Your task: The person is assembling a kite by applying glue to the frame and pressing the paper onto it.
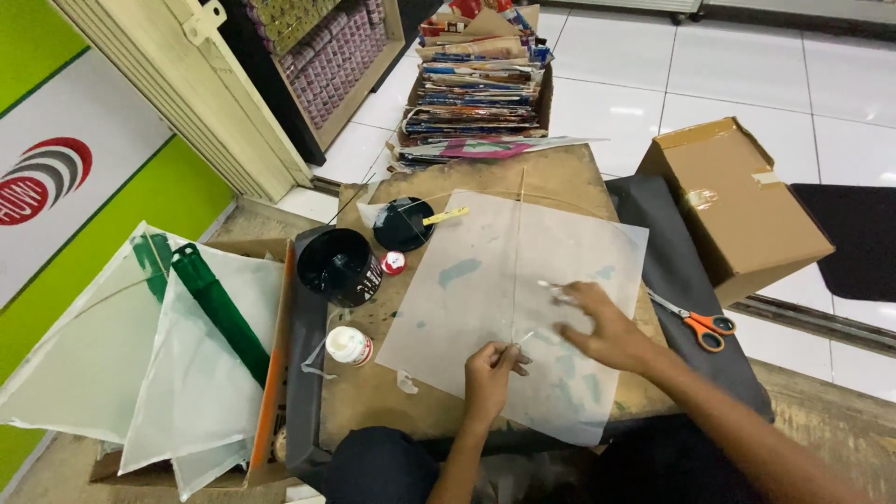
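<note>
A translucent white kite sheet (504, 280) lies diamond-wise on a brown cardboard work board (551, 173), with a thin stick running down its middle. My left hand (490, 373) pinches the lower part of that stick near the sheet's lower middle. My right hand (602, 327) rests flat on the sheet just right of the stick, fingers spread and pressing the paper down.
A black tub (338, 266), a black lid with a yellow stick (403, 224), a small red cap (393, 263) and a white glue bottle (349, 345) sit left. Orange scissors (705, 327) lie right. Finished white kites (140, 364) fill a box left; a cardboard box (733, 205) and stacked papers (476, 79) lie beyond.
</note>
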